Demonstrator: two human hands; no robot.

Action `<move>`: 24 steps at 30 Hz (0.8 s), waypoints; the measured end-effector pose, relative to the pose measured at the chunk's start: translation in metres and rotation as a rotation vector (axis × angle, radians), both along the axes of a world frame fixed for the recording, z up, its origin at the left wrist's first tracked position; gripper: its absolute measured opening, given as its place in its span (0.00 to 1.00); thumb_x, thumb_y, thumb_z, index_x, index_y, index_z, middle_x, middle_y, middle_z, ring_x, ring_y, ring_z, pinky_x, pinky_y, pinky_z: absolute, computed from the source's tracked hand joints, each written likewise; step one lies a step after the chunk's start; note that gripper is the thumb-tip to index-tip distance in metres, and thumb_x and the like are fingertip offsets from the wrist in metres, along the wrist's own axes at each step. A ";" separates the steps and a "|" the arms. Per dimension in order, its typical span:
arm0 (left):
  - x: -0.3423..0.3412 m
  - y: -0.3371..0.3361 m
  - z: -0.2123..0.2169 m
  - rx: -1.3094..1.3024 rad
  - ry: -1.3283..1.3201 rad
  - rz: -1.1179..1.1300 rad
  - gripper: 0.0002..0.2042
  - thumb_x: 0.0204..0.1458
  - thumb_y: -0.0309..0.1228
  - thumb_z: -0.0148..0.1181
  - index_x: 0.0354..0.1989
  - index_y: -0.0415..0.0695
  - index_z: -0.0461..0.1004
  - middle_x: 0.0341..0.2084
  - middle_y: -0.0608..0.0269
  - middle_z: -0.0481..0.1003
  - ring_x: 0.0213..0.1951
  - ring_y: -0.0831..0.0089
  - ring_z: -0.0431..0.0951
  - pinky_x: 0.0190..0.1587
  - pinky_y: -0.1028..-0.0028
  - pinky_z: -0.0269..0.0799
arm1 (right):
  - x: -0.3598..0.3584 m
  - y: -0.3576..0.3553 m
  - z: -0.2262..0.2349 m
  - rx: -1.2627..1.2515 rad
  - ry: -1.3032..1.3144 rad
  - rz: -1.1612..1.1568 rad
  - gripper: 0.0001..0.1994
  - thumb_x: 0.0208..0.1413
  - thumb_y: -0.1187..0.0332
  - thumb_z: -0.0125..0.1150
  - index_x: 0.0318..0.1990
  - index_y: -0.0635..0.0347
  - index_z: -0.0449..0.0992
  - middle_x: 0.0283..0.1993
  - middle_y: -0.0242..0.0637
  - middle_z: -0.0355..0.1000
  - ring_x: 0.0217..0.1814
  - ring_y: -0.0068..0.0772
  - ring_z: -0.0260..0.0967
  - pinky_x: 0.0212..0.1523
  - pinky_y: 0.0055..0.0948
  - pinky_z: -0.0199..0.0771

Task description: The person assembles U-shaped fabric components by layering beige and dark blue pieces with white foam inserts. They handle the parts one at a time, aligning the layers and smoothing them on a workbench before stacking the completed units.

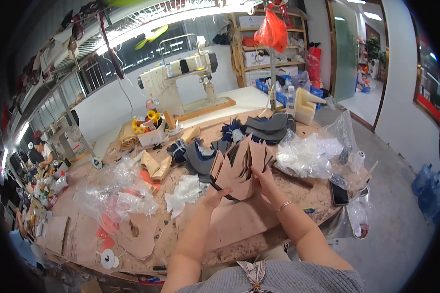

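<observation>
Between my two hands is a fanned stack of tan cut pieces (237,171), stiff and pointed, looking like leather or card; some show dark edges. My left hand (217,196) is closed on its lower left side, with a short dark strip beside the fingers that I cannot make out. Gripping the right side is my right hand (263,177). The stack is held tilted just above a flat tan sheet (230,222) at the table's near edge. Behind it lie grey curved pieces (268,128) and dark blue tied bundles (177,150).
Clear plastic bags (117,193) lie left on the worktable (78,195), with more plastic (310,154) at the right near a phone (339,194). A sewing machine (178,78) stands at the back. Blue water bottles (428,190) stand on the floor. Another person (41,151) sits far left.
</observation>
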State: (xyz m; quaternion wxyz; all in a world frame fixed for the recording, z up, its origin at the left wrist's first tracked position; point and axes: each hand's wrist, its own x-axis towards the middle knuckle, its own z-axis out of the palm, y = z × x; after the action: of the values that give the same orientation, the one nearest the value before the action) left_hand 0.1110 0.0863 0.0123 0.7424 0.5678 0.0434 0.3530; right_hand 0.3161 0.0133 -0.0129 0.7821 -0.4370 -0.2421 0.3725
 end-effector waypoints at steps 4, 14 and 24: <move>-0.022 -0.005 0.020 0.200 0.299 -0.128 0.39 0.36 0.24 0.73 0.61 0.39 0.60 0.52 0.61 0.70 0.53 0.70 0.70 0.55 0.70 0.68 | -0.018 -0.016 0.012 -0.033 -0.010 0.160 0.38 0.47 0.56 0.71 0.60 0.64 0.57 0.56 0.43 0.65 0.57 0.35 0.65 0.54 0.33 0.68; -0.006 -0.031 0.022 -0.075 -0.037 0.184 0.49 0.40 0.27 0.71 0.69 0.43 0.44 0.60 0.60 0.60 0.60 0.67 0.63 0.61 0.71 0.61 | -0.088 -0.038 0.005 0.087 -0.578 0.119 0.44 0.50 0.60 0.67 0.67 0.70 0.46 0.68 0.54 0.50 0.72 0.47 0.47 0.68 0.38 0.49; -0.011 -0.075 0.038 -0.107 0.064 0.246 0.36 0.46 0.25 0.67 0.63 0.40 0.54 0.50 0.58 0.69 0.52 0.69 0.71 0.54 0.72 0.68 | -0.093 -0.093 0.051 0.152 -0.509 0.301 0.49 0.39 0.72 0.76 0.67 0.62 0.48 0.63 0.38 0.58 0.67 0.31 0.55 0.64 0.31 0.58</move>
State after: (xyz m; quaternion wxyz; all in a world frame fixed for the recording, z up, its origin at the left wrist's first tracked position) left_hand 0.1005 0.0112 0.0507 0.7210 0.5287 0.1553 0.4202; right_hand 0.2233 -0.0794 0.0377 0.6628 -0.4157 -0.5193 0.3438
